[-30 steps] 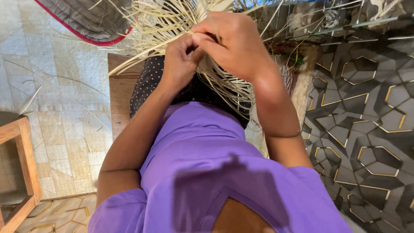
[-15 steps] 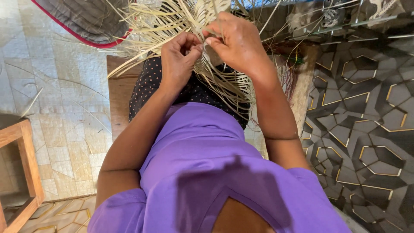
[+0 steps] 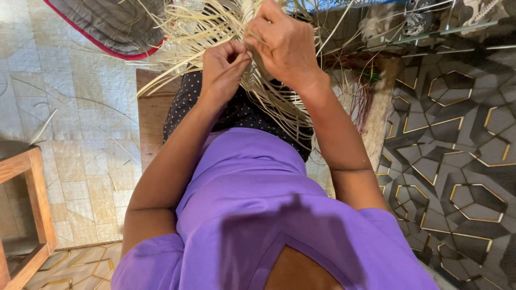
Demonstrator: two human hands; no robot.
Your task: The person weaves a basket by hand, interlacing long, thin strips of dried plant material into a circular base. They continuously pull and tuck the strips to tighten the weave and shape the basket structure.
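Note:
A piece of pale straw weaving [image 3: 269,94] with many loose strands fanning outward rests over my lap at the top of the view. My left hand [image 3: 224,67] pinches strands at the weave's left side, fingers curled shut on them. Just to its right, my right hand [image 3: 284,45] grips strands higher up, its back facing me. The two hands nearly touch. Below them are my purple shirt and a dark dotted skirt [image 3: 236,110].
A wooden seat [image 3: 152,113] shows under my legs. A grey cushion with red edging [image 3: 115,24] lies top left, a wooden stool frame [image 3: 32,204] bottom left. Loose straws lie on the pale tiled floor [image 3: 80,134]. A dark geometric mat [image 3: 451,156] covers the right.
Both hands have shifted slightly upward and apart along the weave, the left pulling strands to the left; the straw fan moved with them.

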